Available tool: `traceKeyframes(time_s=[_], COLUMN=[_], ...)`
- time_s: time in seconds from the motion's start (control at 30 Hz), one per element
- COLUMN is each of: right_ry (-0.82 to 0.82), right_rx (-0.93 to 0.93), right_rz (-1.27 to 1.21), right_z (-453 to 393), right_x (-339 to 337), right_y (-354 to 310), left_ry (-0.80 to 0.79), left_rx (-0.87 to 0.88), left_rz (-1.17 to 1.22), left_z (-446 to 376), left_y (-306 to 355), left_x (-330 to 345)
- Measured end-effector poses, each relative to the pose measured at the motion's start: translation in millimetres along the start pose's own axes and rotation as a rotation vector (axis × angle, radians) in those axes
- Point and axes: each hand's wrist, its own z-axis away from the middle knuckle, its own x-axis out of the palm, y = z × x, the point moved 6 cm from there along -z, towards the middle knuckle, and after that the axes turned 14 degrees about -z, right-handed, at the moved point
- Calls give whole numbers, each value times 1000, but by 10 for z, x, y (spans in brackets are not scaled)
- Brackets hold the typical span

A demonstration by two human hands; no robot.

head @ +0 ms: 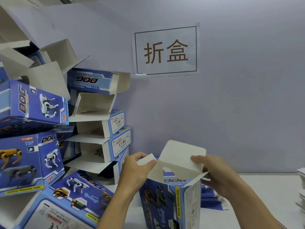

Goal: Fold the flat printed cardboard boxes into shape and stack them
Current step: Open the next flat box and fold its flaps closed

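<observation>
A blue printed cardboard box [170, 202] with robot-dog pictures stands upright on the table in front of me, its top end unclosed. My left hand [137, 171] pinches a small white side flap [146, 160] at the box's left top edge. My right hand [216, 176] holds the large white lid flap [181, 156], thumb on its right edge, fingers behind the box's right top corner. A heap of folded boxes [99, 129] of the same print fills the left side, several with flaps still standing up.
Flat blue box blanks [212, 199] lie stacked on the table behind my right hand. A pile of white sheets [301, 190] sits at the right edge. A paper sign [165, 50] hangs on the pale wall behind. A folded box [69, 202] lies at lower left.
</observation>
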Motion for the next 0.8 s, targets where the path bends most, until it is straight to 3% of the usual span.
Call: traceKeyframes(time_s=[0.13,0.27,0.47,0.6,0.8], right_ry=[0,6,26,83,76], right_rx=[214,253,-147,-431,-610], right_rz=[-214,-259,-223,-35,88], right_z=[19,28,27,161,298], right_x=[-12,-5,17,109,207], right_y=[183,265,-99,-377,-546], left_ry=[11,26,63,78,140], left_rx=[5,19,78,133,180], left_rz=[-14,-42,-119,-196,-170], left_z=[4,9,27,42,55], left_y=[4,28,104,203,294], left_x=[-1,-6,-68,-102,-229])
